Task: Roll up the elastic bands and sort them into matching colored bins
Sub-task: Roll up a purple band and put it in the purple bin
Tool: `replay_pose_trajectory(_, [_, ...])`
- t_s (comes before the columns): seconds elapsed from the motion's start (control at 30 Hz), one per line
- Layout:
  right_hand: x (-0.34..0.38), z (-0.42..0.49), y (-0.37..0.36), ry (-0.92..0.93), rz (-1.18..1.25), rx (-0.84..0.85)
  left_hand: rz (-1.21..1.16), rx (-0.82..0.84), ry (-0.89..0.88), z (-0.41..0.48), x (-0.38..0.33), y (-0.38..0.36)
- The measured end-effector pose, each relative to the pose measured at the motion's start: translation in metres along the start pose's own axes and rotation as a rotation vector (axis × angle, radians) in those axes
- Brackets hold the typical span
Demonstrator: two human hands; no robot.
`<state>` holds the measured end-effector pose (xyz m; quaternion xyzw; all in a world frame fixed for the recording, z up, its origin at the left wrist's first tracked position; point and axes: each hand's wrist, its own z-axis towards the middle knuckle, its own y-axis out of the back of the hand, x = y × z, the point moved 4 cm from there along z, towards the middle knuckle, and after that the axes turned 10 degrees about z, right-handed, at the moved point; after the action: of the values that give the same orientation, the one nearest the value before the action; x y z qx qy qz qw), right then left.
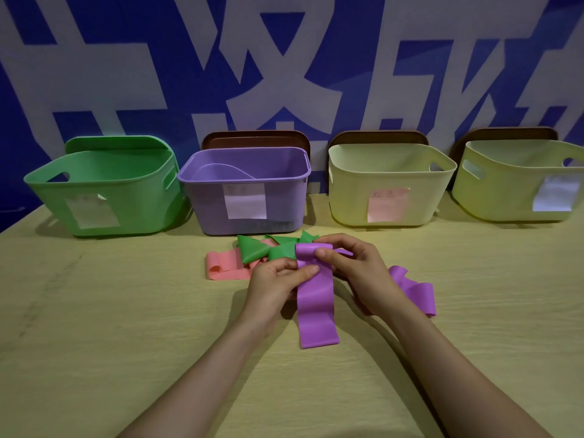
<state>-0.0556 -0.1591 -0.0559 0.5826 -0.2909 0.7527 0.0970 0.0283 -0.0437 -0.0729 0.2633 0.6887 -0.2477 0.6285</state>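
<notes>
A purple elastic band [316, 308] lies lengthwise on the table, its far end curled into a small roll. My right hand [354, 267] pinches that roll between thumb and fingers. My left hand [275, 279] pinches the band's left edge just below the roll. Part of the purple band trails out to the right of my right wrist. A crumpled green band [262, 248] and a flat pink band [224, 265] lie just behind my left hand. The green bin [104, 184] and purple bin [246, 191] stand at the back.
Two pale yellow bins stand at the back right, one with a pink label [388, 184] and one with a white label [521, 181]. Brown lids lean behind the bins against a blue and white wall. The wooden table [110, 311] spreads out on both sides.
</notes>
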Motion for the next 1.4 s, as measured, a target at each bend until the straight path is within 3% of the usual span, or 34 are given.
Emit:
replay_pose_trajectory(0.27, [-0.002,0.001,0.000,0.017,0.026,-0.021,0.041,-0.015,-0.085,-0.001,0.000,0.001])
replay_pose_trajectory(0.53, [0.011,0.001,0.005,0.193,-0.228,0.089,-0.114,0.073,-0.045,-0.006,-0.006,-0.005])
replay_pose_trajectory(0.9, [0.009,-0.004,0.001,-0.042,-0.032,0.123,-0.120,0.103,-0.072,-0.002,-0.005,-0.003])
replay_pose_trajectory(1.03, [0.007,-0.001,0.003,-0.018,-0.143,0.104,-0.070,0.110,-0.110,-0.003,-0.007,-0.003])
replay_pose_trajectory(1.23, [0.007,0.000,0.004,0.004,-0.065,0.063,0.009,0.130,-0.015,-0.003,0.001,-0.003])
replay_pose_trajectory(1.4, [0.009,0.001,0.007,0.020,-0.164,0.060,0.049,0.130,-0.016,-0.001,0.002,-0.002])
